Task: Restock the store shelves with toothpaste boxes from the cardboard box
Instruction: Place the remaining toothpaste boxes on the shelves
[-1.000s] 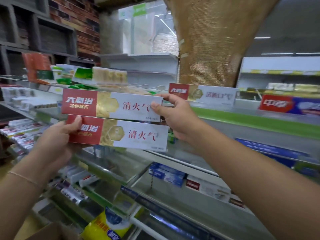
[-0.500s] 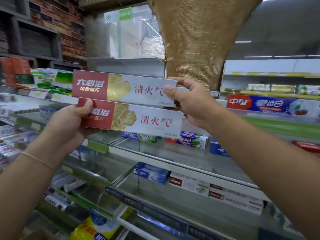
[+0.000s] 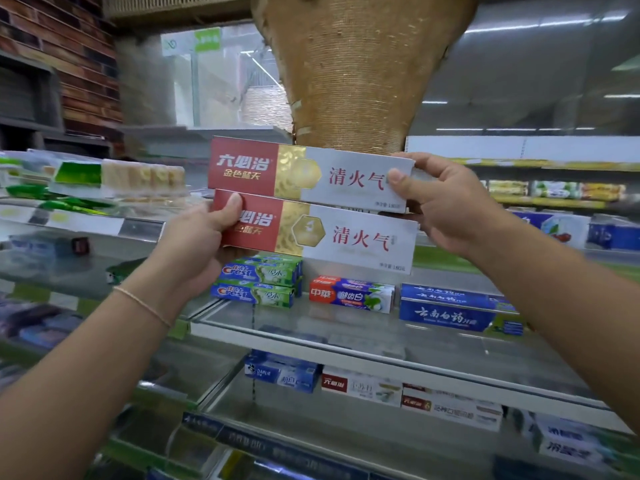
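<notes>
Two red, gold and white toothpaste boxes are held flat-faced toward me, one stacked above the other. The upper toothpaste box (image 3: 308, 174) is pinched at its right end by my right hand (image 3: 446, 202). The lower toothpaste box (image 3: 346, 242) is gripped at its left end by my left hand (image 3: 204, 237), thumb over the red panel; my right hand's fingers reach behind its right end too. Both boxes hover in front of and above the upper glass shelf (image 3: 311, 327). The cardboard box is out of view.
On the upper glass shelf stand green Crest boxes (image 3: 256, 282), a red-and-blue toothpaste box (image 3: 349, 294) and blue boxes (image 3: 446, 310). A lower shelf (image 3: 381, 434) carries more boxes. A woven pillar (image 3: 356, 64) rises behind. Green and yellow goods (image 3: 104, 178) lie on the left shelving.
Both hands have carried the two boxes up and to the right, toward the upper shelf. My view has swung right, so the shelf's Crest and blue boxes now show below them.
</notes>
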A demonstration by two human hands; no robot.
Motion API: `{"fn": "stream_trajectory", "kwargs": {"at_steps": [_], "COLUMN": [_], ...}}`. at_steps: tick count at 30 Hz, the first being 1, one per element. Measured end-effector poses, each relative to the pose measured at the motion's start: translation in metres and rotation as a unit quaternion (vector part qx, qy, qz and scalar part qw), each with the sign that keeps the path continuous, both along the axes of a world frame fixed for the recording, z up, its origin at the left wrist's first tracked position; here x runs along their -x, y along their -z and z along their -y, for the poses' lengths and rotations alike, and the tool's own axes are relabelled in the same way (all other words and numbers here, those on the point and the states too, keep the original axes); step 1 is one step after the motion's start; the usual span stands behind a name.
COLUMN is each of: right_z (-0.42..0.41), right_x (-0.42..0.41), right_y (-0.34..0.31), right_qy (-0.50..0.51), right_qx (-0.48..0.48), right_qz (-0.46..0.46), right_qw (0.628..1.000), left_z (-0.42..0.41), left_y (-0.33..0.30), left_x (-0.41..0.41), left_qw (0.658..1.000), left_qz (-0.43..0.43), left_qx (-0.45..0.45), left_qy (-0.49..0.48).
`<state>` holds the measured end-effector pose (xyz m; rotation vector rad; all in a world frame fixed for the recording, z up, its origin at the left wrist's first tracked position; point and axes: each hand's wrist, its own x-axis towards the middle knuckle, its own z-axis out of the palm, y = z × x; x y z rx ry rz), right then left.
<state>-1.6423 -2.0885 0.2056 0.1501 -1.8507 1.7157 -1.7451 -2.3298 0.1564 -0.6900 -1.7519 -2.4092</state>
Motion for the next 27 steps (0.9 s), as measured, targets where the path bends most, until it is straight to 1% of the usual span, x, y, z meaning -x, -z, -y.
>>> {"fn": "stream_trajectory", "kwargs": {"at_steps": [7, 13, 19, 27], "right_z": [-0.011, -0.020, -0.028, -0.033], "right_x": [-0.005, -0.014, -0.022, -0.028], "right_y": [-0.016, -0.023, -0.027, -0.027], "right_qy": [0.066, 0.089, 0.128, 0.180], "right_qx": [0.006, 0.026, 0.046, 0.049], "right_qz": [-0.029, -0.012, -0.019, -0.024], "right_qw": [0.997, 0.996, 0.991, 0.982], "left_z": [-0.015, -0.029, -0.042, -0.065], "left_y": [-0.015, -0.018, -0.019, -0.022], "left_x": [0.021, 0.038, 0.055, 0.070], "left_qw": [1.000, 0.998, 0.997, 0.992], "left_qz": [-0.019, -0.016, -0.013, -0.012], "left_qx": [0.001, -0.010, -0.018, -0.002], "left_qy": [0.017, 0.054, 0.070, 0.129]}}
